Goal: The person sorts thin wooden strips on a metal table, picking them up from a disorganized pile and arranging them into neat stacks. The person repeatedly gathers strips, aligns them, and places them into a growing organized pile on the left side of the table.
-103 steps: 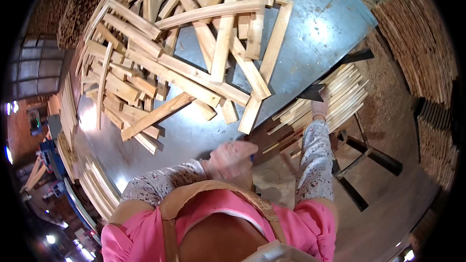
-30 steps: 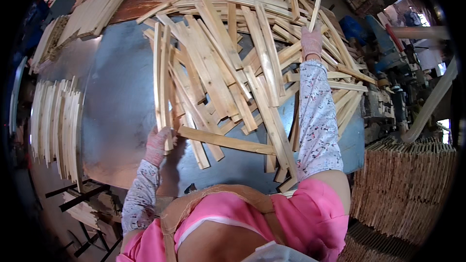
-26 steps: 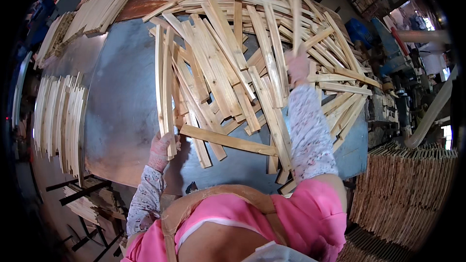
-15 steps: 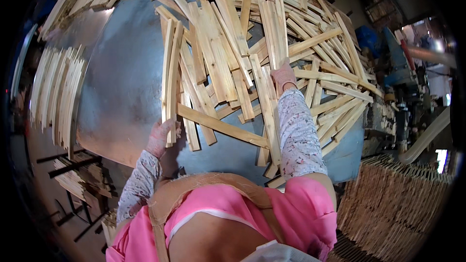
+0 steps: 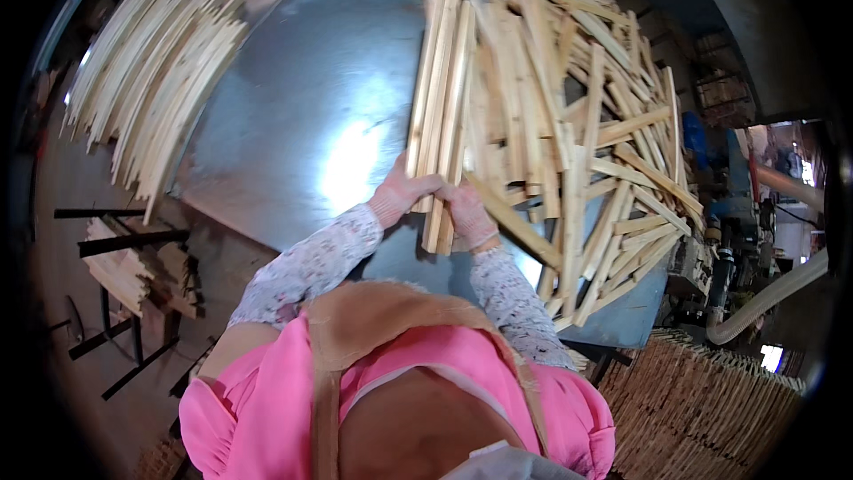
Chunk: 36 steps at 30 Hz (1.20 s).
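Note:
Both of my hands, in pale pinkish gloves, are closed around the near end of a small bundle of long wooden strips (image 5: 440,98) that points away from me. My left hand (image 5: 402,192) grips it from the left, its thumb laid across the top. On the right side, my right hand (image 5: 468,215) wraps the same end, and the two hands touch or nearly touch. The strips' near ends stick out a little below the hands. Just right of the bundle lies a loose pile of wooden strips (image 5: 577,169), crossing at many angles.
A blue-grey metal table (image 5: 293,107) lies under the pile. Left of it stands a row of stacked strips (image 5: 160,80), with a black metal frame (image 5: 133,244) below. A tall stack of wood (image 5: 693,413) is at the lower right, near a ribbed hose (image 5: 773,298) and machinery.
My right hand has come left from the pile to join my left hand at the bundle's near end. More strips are in the bundle now. The view has shifted leftward.

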### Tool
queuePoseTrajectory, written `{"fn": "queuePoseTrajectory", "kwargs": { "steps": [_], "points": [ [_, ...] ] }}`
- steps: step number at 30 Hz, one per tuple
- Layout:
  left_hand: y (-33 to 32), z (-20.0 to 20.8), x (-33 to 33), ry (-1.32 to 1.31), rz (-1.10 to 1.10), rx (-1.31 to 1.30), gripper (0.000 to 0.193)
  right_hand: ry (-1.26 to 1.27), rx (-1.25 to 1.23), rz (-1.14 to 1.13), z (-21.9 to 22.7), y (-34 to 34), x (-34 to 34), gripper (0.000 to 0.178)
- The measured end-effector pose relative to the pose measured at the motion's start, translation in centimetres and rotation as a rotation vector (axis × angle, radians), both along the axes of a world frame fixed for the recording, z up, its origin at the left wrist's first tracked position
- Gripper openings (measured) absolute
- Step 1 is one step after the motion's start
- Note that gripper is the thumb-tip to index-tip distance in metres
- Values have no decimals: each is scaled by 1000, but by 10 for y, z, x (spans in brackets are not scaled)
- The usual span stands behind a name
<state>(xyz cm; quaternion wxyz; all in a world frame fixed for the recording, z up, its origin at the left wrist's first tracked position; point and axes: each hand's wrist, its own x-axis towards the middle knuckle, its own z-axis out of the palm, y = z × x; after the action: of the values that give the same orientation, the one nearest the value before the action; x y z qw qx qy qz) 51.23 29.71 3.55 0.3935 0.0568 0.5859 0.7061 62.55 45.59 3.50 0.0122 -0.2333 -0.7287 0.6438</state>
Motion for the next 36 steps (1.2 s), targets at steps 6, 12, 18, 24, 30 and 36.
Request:
{"fn": "queuePoseTrajectory", "kwargs": {
  "steps": [6, 12, 18, 24, 30, 36],
  "points": [
    [-163, -20, -117, -421, -59, 149, 58, -110, -830, -363, -13, -144, -94, 33],
    [-273, -43, -148, -844, -90, 458, 65, -176, -795, -341, 8, -213, -153, 36],
    [-287, 16, -148, -40, -348, -281, 73, -105, -239, -74, -6, -266, -177, 56],
    [-325, 20, -145, -701, 165, 265, 50, -94, -616, -71, -19, -282, -184, 55],
    [-347, -23, -156, -246, 215, -145, 51, -53, -524, -81, -24, -337, -220, 72],
    [-383, -9, -210, -69, -87, -263, 68, -125, -718, -164, -28, -359, -244, 78]
  ]
}}
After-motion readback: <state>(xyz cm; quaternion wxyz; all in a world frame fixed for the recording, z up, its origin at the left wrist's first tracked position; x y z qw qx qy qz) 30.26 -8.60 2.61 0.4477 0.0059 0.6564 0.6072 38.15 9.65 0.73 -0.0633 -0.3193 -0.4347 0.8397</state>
